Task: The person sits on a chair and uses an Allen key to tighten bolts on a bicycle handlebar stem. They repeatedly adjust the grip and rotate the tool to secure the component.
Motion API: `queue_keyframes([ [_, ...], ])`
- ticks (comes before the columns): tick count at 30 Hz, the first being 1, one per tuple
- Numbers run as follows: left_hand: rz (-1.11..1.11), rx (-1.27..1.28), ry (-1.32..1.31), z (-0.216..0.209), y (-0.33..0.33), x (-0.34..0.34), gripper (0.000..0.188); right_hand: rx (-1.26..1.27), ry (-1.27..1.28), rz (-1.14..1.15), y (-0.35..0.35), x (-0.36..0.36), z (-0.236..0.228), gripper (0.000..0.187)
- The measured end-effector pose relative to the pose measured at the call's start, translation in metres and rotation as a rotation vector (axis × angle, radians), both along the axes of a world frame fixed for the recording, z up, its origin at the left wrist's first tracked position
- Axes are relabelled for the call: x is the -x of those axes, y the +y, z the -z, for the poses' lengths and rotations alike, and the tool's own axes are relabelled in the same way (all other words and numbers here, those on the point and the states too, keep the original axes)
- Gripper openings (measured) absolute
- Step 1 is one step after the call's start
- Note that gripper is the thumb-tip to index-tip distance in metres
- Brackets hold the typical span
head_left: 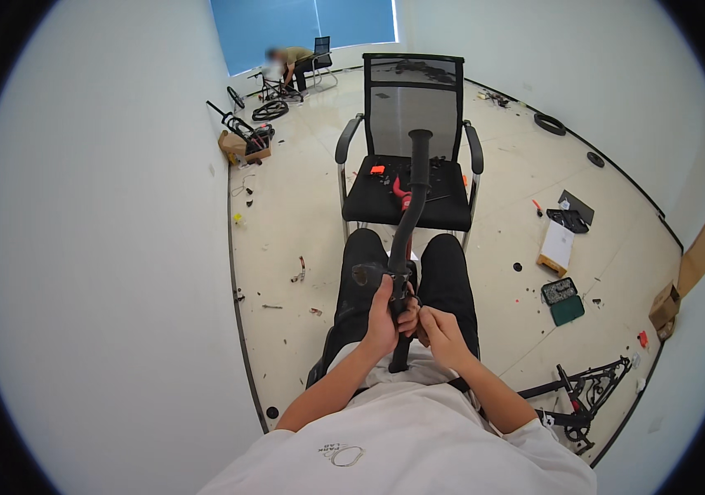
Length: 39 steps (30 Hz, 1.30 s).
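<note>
A black bicycle handlebar (405, 235) runs lengthwise between my thighs, its grip (420, 157) pointing away toward the chair and its near end against my shirt. My left hand (381, 323) is wrapped round its middle at the clamp (399, 279), thumb along the top. Close by on the right, my right hand (443, 335) is closed, with thumb and forefinger pinched beside the clamp. Whatever those fingers hold is hidden or too small to make out. A red-handled tool (402, 196) lies on the chair seat, partly behind the bar.
Facing me is a black mesh chair (356, 206) with an orange item (378, 170) and small parts on it. A bicycle frame (579, 400), an opened green case (568, 309) and a white box (556, 246) lie right. Far left, a person (293, 58) bends by a bicycle.
</note>
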<state>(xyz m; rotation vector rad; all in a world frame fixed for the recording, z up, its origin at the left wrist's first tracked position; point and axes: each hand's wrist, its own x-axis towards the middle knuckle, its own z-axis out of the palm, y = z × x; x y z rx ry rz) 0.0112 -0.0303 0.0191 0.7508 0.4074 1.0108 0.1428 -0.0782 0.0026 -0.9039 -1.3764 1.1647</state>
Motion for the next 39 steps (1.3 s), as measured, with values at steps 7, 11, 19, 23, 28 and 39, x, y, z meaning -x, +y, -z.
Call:
queue_keyframes([
  [7,-0.03,-0.091,-0.004,0.008,0.005,0.002,0.048,-0.129,-0.231,0.078,0.015,-0.007,-0.004,0.033],
  [11,-0.079,-0.128,-0.004,0.005,0.01,0.0,0.045,-0.109,-0.298,0.031,0.027,-0.014,-0.002,0.033],
  [19,-0.089,-0.114,-0.021,0.014,0.007,-0.006,0.031,-0.192,-0.217,0.093,0.029,-0.008,-0.019,0.017],
  [23,-0.088,-0.1,-0.004,0.009,0.0,-0.01,0.03,-0.381,-0.478,0.258,0.029,-0.014,-0.005,0.009],
  [28,-0.083,-0.078,0.025,0.006,-0.001,-0.009,0.031,-0.426,-0.462,0.31,0.028,-0.014,-0.001,0.007],
  [39,-0.026,-0.038,0.057,0.004,-0.005,-0.014,0.032,-0.497,-0.429,0.376,0.039,-0.019,0.023,0.004],
])
